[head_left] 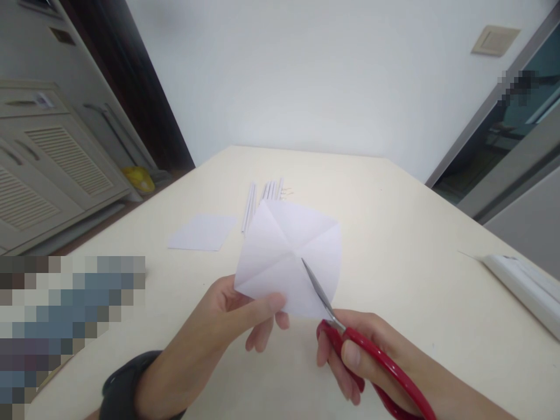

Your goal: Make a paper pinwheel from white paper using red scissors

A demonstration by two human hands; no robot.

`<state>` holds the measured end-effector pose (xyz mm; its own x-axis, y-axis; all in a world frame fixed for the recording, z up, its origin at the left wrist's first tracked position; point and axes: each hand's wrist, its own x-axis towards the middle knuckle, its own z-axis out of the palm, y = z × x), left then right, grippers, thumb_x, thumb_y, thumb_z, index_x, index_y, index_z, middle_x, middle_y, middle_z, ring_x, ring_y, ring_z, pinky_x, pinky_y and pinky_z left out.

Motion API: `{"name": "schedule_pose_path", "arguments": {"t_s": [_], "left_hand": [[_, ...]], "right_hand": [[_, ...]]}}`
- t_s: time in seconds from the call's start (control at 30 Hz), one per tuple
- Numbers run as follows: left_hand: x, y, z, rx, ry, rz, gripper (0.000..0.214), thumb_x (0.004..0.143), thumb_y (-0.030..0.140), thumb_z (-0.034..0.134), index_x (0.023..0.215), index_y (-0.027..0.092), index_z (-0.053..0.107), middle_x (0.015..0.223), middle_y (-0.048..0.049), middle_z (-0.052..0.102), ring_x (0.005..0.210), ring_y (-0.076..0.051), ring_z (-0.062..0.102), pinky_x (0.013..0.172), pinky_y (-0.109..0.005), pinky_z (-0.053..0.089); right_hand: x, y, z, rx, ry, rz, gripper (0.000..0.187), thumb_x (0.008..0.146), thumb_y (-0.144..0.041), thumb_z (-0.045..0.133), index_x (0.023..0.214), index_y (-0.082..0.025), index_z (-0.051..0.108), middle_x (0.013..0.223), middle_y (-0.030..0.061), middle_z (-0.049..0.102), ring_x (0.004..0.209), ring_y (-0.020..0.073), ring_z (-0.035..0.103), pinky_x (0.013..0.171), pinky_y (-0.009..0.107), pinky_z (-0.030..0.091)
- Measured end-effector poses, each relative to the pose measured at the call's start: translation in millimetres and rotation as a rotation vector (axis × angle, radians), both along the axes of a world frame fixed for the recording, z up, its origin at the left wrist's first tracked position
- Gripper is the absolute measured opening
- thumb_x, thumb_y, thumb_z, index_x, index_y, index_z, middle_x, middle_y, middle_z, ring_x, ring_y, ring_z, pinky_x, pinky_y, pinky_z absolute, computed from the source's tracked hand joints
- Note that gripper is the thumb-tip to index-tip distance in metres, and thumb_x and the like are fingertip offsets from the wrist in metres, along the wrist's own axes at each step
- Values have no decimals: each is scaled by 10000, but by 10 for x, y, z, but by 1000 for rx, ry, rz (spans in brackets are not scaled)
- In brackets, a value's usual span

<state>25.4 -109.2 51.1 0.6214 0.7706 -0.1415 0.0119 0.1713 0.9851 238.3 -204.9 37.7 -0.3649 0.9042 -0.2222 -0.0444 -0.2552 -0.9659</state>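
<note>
My left hand (238, 324) pinches the near left edge of a white creased paper square (286, 254), thumb on top, and holds it up over the cream table (394, 245). My right hand (363, 356) grips red-handled scissors (350, 335). Their steel blades lie along a crease of the paper, the tip near the sheet's centre. A dark watch sits on my left wrist.
A second flat white paper sheet (203, 232) lies on the table to the left. Several thin white sticks (262, 198) lie behind the held paper. A white long object (525, 286) rests at the table's right edge. Cabinets stand at the left.
</note>
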Motion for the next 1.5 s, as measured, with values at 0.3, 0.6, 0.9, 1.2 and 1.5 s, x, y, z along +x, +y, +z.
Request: {"name": "schedule_pose_path", "arguments": {"t_s": [0.3,0.6,0.9,1.2,1.5], "left_hand": [[31,-12,28,7,22,2,237,835,323,688,640,189,706,580,12,661,450,-86,412,449,-225,327],[61,-12,13,-3,-3,-24,225,826,319,686,650,181,720,585,14,661,436,-73,423,441,-211,336],[43,-26,30,-17,-13,-26,229,834,330,697,665,177,720,591,17,660,447,-69,419,442,-201,332],[40,-13,0,-12,-27,-32,246,839,350,702,666,176,726,594,17,667,448,-66,431,443,-192,342],[40,-26,10,-24,-28,-43,229,823,347,719,667,180,726,578,28,654,440,-64,425,439,-179,346]], "right_hand": [[1,-9,35,28,-14,14,460,910,-599,559,952,-145,620,696,-1,556,629,133,510,625,254,430],[13,-11,41,93,-5,30,429,942,-566,533,954,-144,608,738,11,558,657,137,519,639,263,430],[15,-22,-19,75,30,24,446,934,-569,547,979,-131,619,705,2,548,629,128,505,622,251,419],[13,-24,-51,63,19,19,464,935,-568,548,970,-113,627,671,-5,548,603,114,497,605,243,399],[6,-14,15,87,28,31,463,934,-573,547,950,-114,605,750,29,569,653,130,516,630,265,417]]}}
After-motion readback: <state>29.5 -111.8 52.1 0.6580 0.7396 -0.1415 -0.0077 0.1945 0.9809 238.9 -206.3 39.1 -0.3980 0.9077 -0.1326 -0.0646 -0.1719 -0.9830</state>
